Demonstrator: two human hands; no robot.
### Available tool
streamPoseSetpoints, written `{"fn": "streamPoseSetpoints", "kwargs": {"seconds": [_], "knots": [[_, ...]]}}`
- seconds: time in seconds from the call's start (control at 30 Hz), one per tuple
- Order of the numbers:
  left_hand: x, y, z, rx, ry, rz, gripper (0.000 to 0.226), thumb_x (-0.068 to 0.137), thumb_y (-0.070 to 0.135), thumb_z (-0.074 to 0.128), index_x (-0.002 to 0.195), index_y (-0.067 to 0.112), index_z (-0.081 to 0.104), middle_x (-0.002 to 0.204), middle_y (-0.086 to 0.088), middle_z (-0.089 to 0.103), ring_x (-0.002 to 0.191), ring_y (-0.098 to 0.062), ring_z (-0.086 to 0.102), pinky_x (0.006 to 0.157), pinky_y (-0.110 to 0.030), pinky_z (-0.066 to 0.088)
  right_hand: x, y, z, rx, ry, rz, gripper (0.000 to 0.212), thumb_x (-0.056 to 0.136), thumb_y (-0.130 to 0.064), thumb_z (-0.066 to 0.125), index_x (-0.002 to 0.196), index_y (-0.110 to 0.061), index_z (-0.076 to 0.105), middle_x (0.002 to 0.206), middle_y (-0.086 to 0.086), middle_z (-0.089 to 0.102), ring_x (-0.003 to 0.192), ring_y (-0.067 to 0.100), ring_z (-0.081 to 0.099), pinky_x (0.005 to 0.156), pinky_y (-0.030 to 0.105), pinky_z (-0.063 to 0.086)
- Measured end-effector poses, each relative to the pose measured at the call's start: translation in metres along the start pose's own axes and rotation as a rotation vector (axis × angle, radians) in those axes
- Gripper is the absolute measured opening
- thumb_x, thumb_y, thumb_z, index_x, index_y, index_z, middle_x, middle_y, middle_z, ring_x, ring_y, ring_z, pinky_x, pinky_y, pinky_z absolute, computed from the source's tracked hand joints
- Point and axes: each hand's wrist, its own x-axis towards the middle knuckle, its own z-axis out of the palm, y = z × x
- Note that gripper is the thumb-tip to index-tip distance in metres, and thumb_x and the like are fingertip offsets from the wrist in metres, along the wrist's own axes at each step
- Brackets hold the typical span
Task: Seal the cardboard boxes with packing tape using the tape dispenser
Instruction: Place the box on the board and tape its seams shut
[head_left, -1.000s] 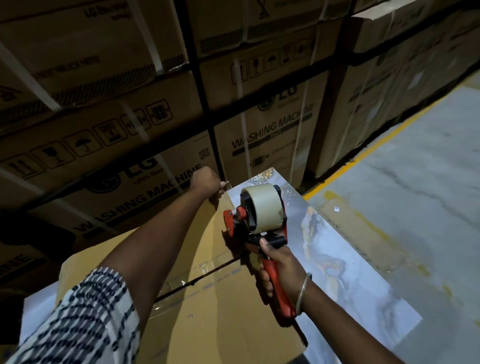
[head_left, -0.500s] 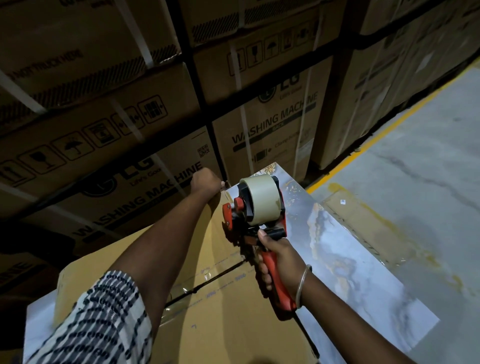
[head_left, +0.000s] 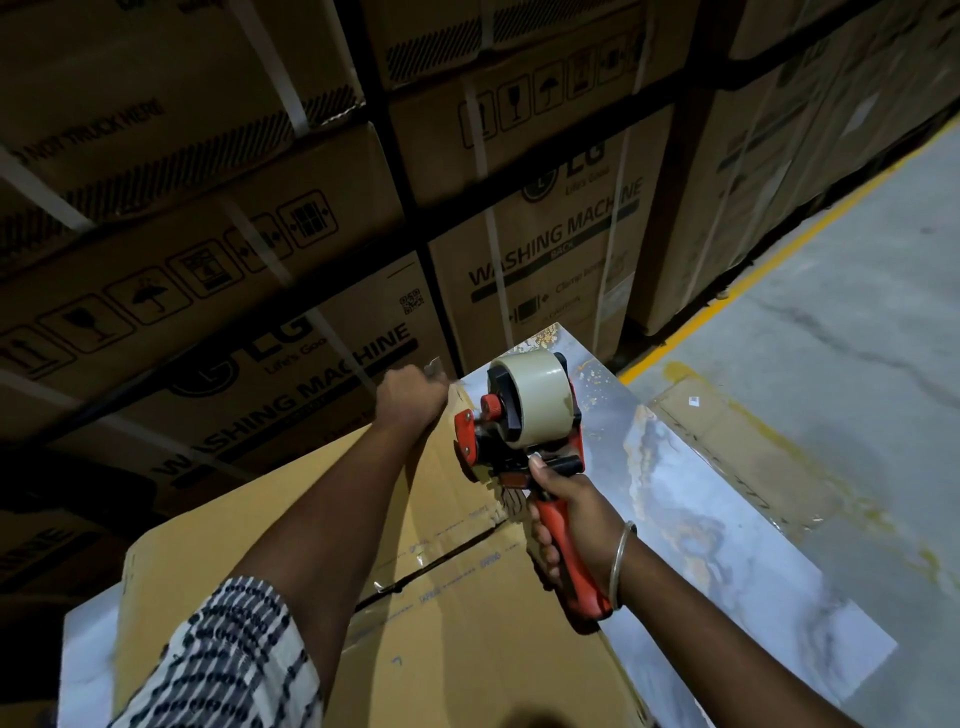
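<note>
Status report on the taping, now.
Right hand grips tape dispenser. Left hand pinches tape end at cardboard box far edge. Seam partly taped. Nothing in the way.

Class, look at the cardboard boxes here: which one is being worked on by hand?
The plain box lying on the marbled table, under both hands; the printed washing-machine boxes stand strapped and stacked behind.

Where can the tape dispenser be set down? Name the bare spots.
Bare marbled tabletop between the cardboard box and the table's right edge. Bare box top nearest the camera. Crowded at the box's far end: left hand, right hand gripping the tape dispenser.
</note>
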Motion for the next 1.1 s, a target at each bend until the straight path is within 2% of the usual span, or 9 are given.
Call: {"fn": "streamPoseSetpoints", "kwargs": {"seconds": [0.03,0.1,0.17,0.23,0.3,0.5,0.9,1.03,1.1], "knots": [[-0.003,-0.006,0.001,-0.005,0.018,0.014,0.056,0.098,0.053,0.048,0.084,0.002,0.067,0.083,-0.016,0.067,0.076,-0.032,0.066,0.062,-0.031,0.049,-0.001,-0.001,0.0,0.002,0.002,0.016,0.064,0.078,-0.068,0.06,0.057,-0.01,0.045,0.052,0.01,0.036,0.037,0.021,0.031,0.042,0.023,0.027],[-0.008,-0.01,0.003,0.007,0.077,0.114,0.05,0.102,0.05,0.043,0.096,0.006,0.066,0.094,-0.014,0.067,0.084,-0.03,0.065,0.071,-0.034,0.052,-0.003,-0.004,0.002,-0.031,0.028,0.022,0.062,0.08,-0.067,0.058,0.058,-0.01,0.045,0.053,0.01,0.037,0.037,0.021,0.031,0.041,0.023,0.027],[-0.017,-0.01,0.003,-0.03,0.159,0.245,0.038,0.105,0.039,0.04,0.114,0.01,0.063,0.109,-0.009,0.063,0.097,-0.023,0.059,0.08,-0.034,0.047,-0.003,-0.006,0.003,-0.067,0.053,0.016,0.061,0.088,-0.064,0.054,0.059,-0.011,0.046,0.052,0.01,0.038,0.038,0.021,0.031,0.041,0.023,0.028],[-0.026,-0.01,0.001,-0.089,0.207,0.328,0.035,0.106,0.035,0.039,0.121,0.013,0.063,0.114,-0.005,0.062,0.102,-0.019,0.056,0.08,-0.031,0.041,-0.004,-0.008,0.004,-0.078,0.057,0.026,0.061,0.091,-0.063,0.053,0.059,-0.011,0.047,0.052,0.009,0.039,0.038,0.021,0.032,0.041,0.023,0.029],[-0.03,-0.015,0.003,-0.08,0.186,0.362,0.036,0.105,0.038,0.042,0.115,0.015,0.067,0.107,-0.002,0.065,0.096,-0.016,0.058,0.078,-0.033,0.046,-0.003,-0.01,0.003,-0.092,0.052,0.046,0.062,0.09,-0.064,0.053,0.059,-0.011,0.048,0.052,0.009,0.039,0.039,0.021,0.033,0.042,0.023,0.031],[-0.023,-0.021,0.005,-0.07,0.084,0.271,0.043,0.101,0.048,0.046,0.104,0.017,0.075,0.083,0.002,0.07,0.075,-0.014,0.064,0.076,-0.04,0.057,-0.006,-0.016,0.005,-0.145,0.063,0.095,0.063,0.092,-0.067,0.051,0.059,-0.013,0.048,0.053,0.006,0.042,0.041,0.019,0.037,0.044,0.024,0.032],[-0.019,-0.02,0.006,-0.011,0.103,0.244,0.046,0.1,0.051,0.047,0.107,0.016,0.076,0.095,-0.01,0.073,0.087,-0.029,0.067,0.08,-0.041,0.057,-0.058,-0.004,-0.013,-0.168,0.114,0.13,0.062,0.094,-0.06,0.053,0.055,-0.013,0.045,0.05,0.008,0.038,0.037,0.018,0.031,0.04,0.022,0.024],[-0.026,-0.018,0.006,-0.005,0.124,0.283,0.045,0.103,0.044,0.046,0.105,0.009,0.074,0.096,-0.014,0.072,0.089,-0.032,0.066,0.078,-0.04,0.055,-0.091,0.015,-0.023,-0.171,0.122,0.14,0.058,0.095,-0.057,0.053,0.06,-0.012,0.045,0.051,0.009,0.037,0.037,0.019,0.031,0.041,0.023,0.025],[-0.026,-0.019,0.007,-0.014,0.144,0.371,0.038,0.103,0.037,0.049,0.11,0.008,0.072,0.105,-0.013,0.07,0.099,-0.032,0.064,0.081,-0.038,0.052,-0.097,0.02,-0.024,-0.164,0.127,0.134,0.058,0.095,-0.057,0.053,0.06,-0.012,0.044,0.051,0.01,0.036,0.038,0.019,0.03,0.042,0.023,0.024]]}}
